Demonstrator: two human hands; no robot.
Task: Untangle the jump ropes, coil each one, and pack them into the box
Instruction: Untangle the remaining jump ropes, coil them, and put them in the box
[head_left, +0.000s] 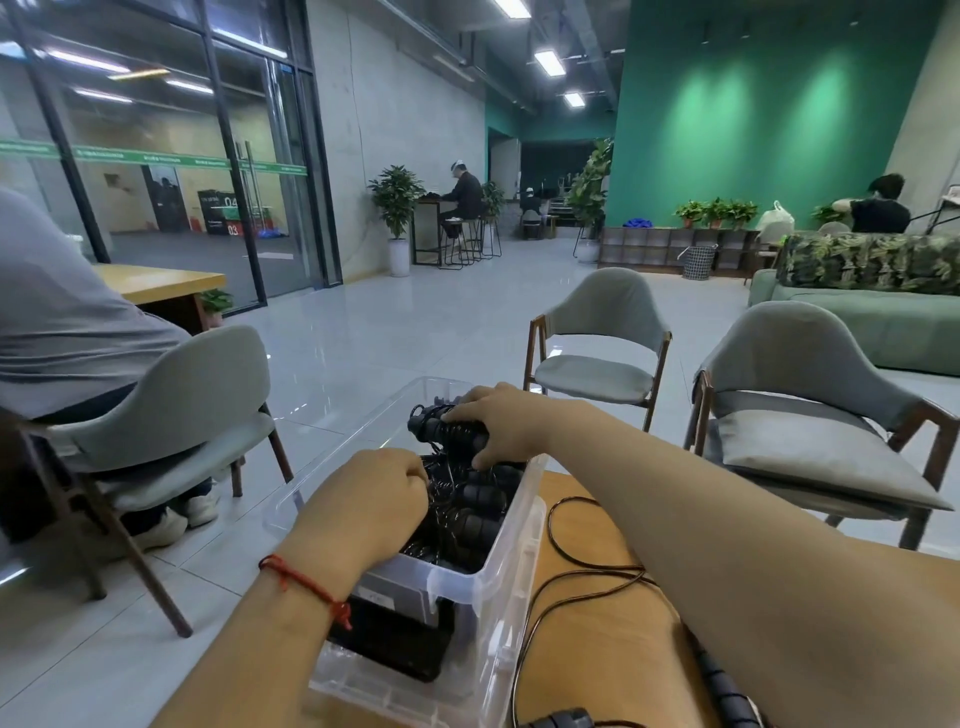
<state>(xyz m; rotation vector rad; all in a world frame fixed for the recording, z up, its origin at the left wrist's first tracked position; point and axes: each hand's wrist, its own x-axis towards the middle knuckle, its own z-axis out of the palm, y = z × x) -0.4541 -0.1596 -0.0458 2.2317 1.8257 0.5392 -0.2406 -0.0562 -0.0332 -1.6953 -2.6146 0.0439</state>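
Though left hand's (363, 509) grip is unclear, right hand (501, 423) holds handles (447, 430) above box (493, 613) on wooden table (587, 660).

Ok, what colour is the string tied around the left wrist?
Red. The string shows best in the head view, the only one here.

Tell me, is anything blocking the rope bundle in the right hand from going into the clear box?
No lid shows; the box is open-topped. The bundle, gripped by the right hand, sits over packed ropes, with the left hand resting on them nearer the camera.
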